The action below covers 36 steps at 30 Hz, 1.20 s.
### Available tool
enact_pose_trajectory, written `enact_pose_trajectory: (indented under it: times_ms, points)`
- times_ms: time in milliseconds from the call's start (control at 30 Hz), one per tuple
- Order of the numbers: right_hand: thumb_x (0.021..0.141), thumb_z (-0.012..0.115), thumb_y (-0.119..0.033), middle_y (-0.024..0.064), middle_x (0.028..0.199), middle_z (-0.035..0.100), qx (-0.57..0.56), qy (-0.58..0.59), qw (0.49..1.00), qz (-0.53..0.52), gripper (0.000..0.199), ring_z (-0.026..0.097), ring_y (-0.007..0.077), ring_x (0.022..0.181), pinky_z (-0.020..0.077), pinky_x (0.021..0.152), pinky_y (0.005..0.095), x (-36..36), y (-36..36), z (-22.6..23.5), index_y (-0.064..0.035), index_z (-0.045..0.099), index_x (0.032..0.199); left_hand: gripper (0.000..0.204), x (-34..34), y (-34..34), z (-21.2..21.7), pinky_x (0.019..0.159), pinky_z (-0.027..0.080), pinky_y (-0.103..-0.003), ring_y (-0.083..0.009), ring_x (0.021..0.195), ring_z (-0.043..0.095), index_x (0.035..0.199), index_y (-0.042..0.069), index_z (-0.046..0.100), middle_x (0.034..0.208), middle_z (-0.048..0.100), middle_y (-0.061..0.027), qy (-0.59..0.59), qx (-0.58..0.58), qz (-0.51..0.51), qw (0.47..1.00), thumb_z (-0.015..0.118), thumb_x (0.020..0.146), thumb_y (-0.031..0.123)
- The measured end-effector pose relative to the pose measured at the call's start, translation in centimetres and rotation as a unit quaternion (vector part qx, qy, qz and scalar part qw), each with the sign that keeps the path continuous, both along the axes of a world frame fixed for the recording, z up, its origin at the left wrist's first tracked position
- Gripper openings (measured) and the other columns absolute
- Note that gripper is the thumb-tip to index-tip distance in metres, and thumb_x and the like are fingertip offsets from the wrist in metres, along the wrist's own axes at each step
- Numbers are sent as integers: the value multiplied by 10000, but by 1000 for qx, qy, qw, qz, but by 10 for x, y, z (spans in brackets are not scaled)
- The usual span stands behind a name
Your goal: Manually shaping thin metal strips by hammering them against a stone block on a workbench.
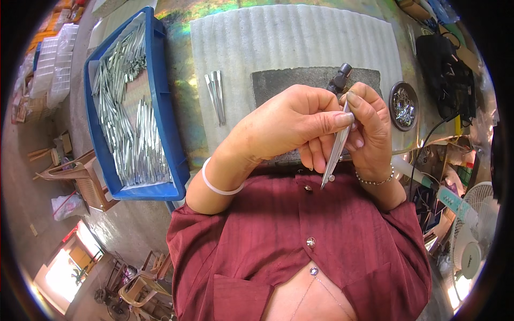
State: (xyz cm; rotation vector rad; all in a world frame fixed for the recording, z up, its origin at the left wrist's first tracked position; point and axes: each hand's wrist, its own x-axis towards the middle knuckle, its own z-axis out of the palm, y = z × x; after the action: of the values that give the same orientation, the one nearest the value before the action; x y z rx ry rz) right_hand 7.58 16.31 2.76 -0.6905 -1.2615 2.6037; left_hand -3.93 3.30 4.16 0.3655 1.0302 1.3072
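In front of my chest, both hands hold a slim silver drawing compass (337, 151), slanted with its pointed end down to the left. A small round screw shows near its lower end. My left hand (300, 120) pinches it between thumb and fingers at the upper part. Beside it, my right hand (369, 120) closes its thumb and fingers around the top end, which is partly hidden. Just behind the hands, a dark tool with a cylindrical head (340, 79) rests at a dark grey pad (267, 85). Several slim metal legs (216, 97) lie left of my left hand.
A blue tray (156, 80) at the left holds many slim silver metal parts. A round dish (395, 120) of small shiny parts stands right of the pad. White foam sheet (294, 32) covers the table. Farther right are a black bag (439, 69) and a fan (471, 235).
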Motion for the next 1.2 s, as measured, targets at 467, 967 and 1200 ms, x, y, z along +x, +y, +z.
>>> enact_pose_trajectory:
  times_ms: [467, 967, 1200]
  points:
    - [922, 528, -152, -9, 609, 509, 39, 41, 997, -54, 146, 326, 7, 385, 253, 342, 164, 3, -5, -7, -57, 532, 812, 254, -12, 9, 2, 404, 470, -203, -127, 474, 611, 810, 24, 570, 580, 607, -54, 52, 16, -57, 997, 556, 928, 248]
    - [923, 528, -115, -14, 582, 503, 42, -1, 999, -31, 115, 345, 13, 388, 257, 341, 171, 13, -12, -6, -54, 527, 825, 260, 1, -5, -3, 406, 467, -202, -123, 477, 610, 814, 20, 562, 584, 613, -56, 16, -1, -44, 999, 561, 926, 255]
    - [920, 533, -123, -9, 600, 508, 11, -29, 1000, -6, 141, 359, 13, 393, 264, 343, 170, 12, -13, -12, -68, 509, 793, 249, 6, -13, -17, 404, 481, -203, -138, 485, 623, 822, 13, 559, 618, 623, -71, -31, -1, -19, 999, 555, 929, 239]
